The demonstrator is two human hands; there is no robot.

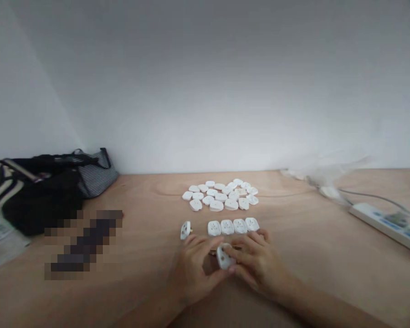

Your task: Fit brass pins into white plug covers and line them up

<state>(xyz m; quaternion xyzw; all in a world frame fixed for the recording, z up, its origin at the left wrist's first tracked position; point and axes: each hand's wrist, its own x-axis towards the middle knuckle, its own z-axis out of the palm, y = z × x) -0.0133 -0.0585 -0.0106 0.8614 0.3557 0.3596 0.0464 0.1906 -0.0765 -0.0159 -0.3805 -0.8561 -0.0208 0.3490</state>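
A white plug piece [224, 258] with brass-coloured spots on its face is held tilted between my two hands, just above the table. My right hand [259, 260] grips it from the right, with a fingertip on its face and the thumb at its lower edge. My left hand [197, 269] closes on it from the left, thumb along the lower edge. A small brass-coloured part [212, 252] shows behind the piece, too small to make out. Just beyond my hands lies a row of several white plug pieces [227, 227]. Left of the row, another plug [185, 230] stands on edge, a brass pin sticking out.
Farther back, many loose white plug pieces [216, 206] lie in a cluster on the wooden table [150, 255]. At left are a black bag [48, 196], a striped pouch [95, 175] and a blurred-out dark object [89, 241]. A power strip [386, 225] and clear plastic [324, 175] lie right.
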